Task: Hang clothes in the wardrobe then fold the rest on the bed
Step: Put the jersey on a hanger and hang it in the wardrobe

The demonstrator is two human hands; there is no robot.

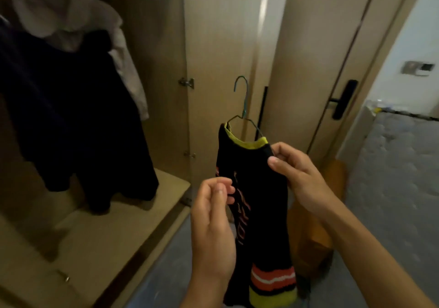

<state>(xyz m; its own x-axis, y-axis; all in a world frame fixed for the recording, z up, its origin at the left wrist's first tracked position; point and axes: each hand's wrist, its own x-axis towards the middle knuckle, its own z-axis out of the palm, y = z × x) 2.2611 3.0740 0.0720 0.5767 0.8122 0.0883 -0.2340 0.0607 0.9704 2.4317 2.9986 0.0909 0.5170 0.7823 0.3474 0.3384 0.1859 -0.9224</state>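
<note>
R hand (297, 172) grip pinches jersey (259, 201) shoulder on hanger (244, 104); hook up, wardrobe (107, 236) left, L hand (211, 227) nearer, grip unclear.

Blk jersey (259, 203) (yellow collar, orange/white stripes); green hanger (242, 98).

On my left, garments (71, 108) hang inside the open wardrobe (107, 236). The jersey (259, 203) on its wire hanger (241, 89) sits before the wardrobe door (218, 46). What seems a mattress (399, 177) lies far right.
</note>
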